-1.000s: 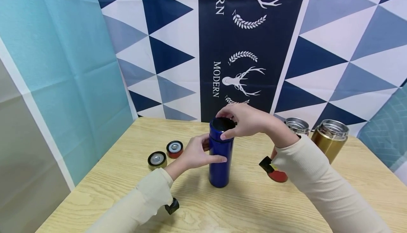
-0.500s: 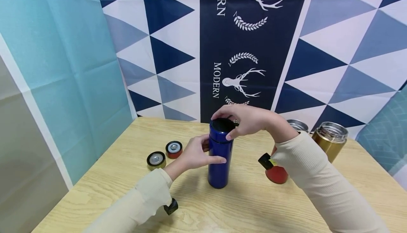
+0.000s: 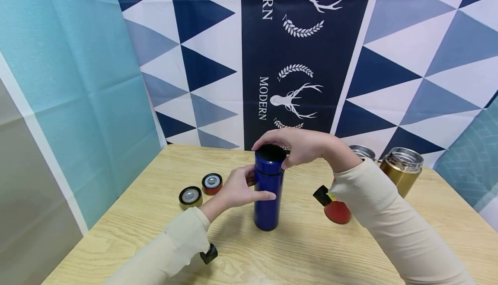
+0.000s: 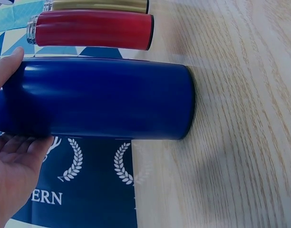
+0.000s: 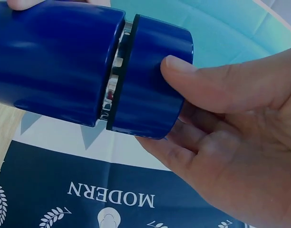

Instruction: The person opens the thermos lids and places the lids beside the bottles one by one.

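Note:
A blue thermos flask [image 3: 266, 209] stands upright on the wooden table. My left hand [image 3: 242, 187] grips its body, thumb across the front and fingers behind. Over the top, my right hand [image 3: 303, 145] holds the blue lid [image 5: 152, 78] with thumb and fingers on opposite sides of its rim. In the right wrist view a narrow gap shows between lid and body, with silver neck thread [image 5: 110, 90] visible in it. The left wrist view has the flask's blue body [image 4: 107, 97] with its base at the table.
Left of the flask lie two upturned lids, one gold [image 3: 190, 196] and one red [image 3: 212, 183]. To the right stand a red flask [image 3: 337, 212], partly hidden by my right sleeve, and a gold flask [image 3: 402, 174], both without lids. A patterned cloth [image 3: 210, 60] hangs behind the table.
My right hand has turned around the lid; its thumb has shifted from the front toward the right side. The left hand keeps its grip, and the flask stays in place.

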### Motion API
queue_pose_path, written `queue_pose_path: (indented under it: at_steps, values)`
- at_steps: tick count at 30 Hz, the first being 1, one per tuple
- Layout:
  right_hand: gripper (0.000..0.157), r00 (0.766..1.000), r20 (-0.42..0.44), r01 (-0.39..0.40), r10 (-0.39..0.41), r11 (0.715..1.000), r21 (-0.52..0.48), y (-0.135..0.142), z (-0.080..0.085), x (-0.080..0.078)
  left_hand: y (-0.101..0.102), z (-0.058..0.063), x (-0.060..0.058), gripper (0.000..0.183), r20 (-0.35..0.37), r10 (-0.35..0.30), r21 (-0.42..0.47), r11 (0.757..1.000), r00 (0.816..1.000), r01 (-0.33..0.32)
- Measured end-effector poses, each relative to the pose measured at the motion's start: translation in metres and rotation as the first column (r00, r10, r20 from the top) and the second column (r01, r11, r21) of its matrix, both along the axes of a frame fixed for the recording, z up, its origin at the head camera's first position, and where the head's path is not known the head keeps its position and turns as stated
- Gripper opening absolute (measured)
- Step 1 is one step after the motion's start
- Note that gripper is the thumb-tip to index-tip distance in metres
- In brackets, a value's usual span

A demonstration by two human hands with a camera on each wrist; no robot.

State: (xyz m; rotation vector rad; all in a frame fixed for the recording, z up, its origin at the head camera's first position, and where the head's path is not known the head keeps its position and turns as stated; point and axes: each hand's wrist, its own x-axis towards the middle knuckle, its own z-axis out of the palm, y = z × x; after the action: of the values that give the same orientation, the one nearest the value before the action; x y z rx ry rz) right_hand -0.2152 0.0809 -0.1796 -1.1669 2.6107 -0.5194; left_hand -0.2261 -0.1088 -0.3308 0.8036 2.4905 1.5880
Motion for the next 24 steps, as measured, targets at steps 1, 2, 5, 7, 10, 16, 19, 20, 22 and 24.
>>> queue_pose_path:
  at_steps: [1, 2, 5, 7, 10, 16, 19, 20, 22, 24]
  values:
    - [0.066, 1.000, 0.006, -0.002, 0.002, 1.000, -0.004, 0.000, 0.000, 0.000, 0.000, 0.000, 0.000, 0.064, -0.001, 0.000, 0.001, 1.000, 1.000, 0.000]
    - [0.066, 1.000, 0.012, -0.002, 0.002, 1.000, -0.008, 0.001, -0.001, 0.000, 0.000, 0.000, 0.000, 0.064, -0.002, -0.001, 0.001, 1.000, 1.000, 0.001]
    - [0.068, 1.000, 0.023, -0.001, 0.001, 1.000, -0.017, 0.001, -0.001, -0.001, 0.000, -0.001, 0.000, 0.064, -0.006, -0.005, 0.003, 1.000, 1.000, 0.005]
    - [0.071, 0.999, 0.035, 0.008, -0.007, 1.000, -0.025, 0.002, -0.003, -0.002, 0.000, -0.001, -0.001, 0.063, -0.010, -0.007, 0.003, 1.000, 1.000, 0.007]
    - [0.073, 0.999, 0.029, 0.037, -0.035, 0.998, -0.052, 0.002, -0.005, -0.001, 0.000, 0.000, 0.000, 0.062, -0.014, -0.005, 0.001, 1.000, 1.000, 0.005]
    - [0.069, 0.969, -0.106, 0.215, -0.223, 0.973, -0.078, -0.003, -0.007, 0.010, 0.000, 0.002, 0.000, 0.065, -0.006, 0.009, -0.021, 1.000, 1.000, -0.009]
    - [0.067, 0.936, -0.166, 0.305, -0.312, 0.950, -0.067, -0.008, -0.008, 0.017, 0.000, 0.002, 0.000, 0.066, 0.004, 0.011, -0.021, 1.000, 1.000, -0.011]
    - [0.066, 0.925, -0.181, 0.327, -0.333, 0.943, -0.063, -0.010, -0.008, 0.019, 0.000, 0.002, 0.000, 0.066, 0.006, 0.011, -0.018, 1.000, 1.000, -0.011]
    - [0.064, 0.911, -0.195, 0.358, -0.362, 0.932, -0.057, -0.012, -0.008, 0.021, 0.000, 0.002, -0.001, 0.066, 0.010, 0.010, -0.013, 1.000, 1.000, -0.010]
    - [0.060, 0.905, -0.198, 0.373, -0.376, 0.926, -0.052, -0.014, -0.008, 0.022, 0.000, 0.001, -0.001, 0.066, 0.014, 0.007, -0.008, 1.000, 1.000, -0.007]
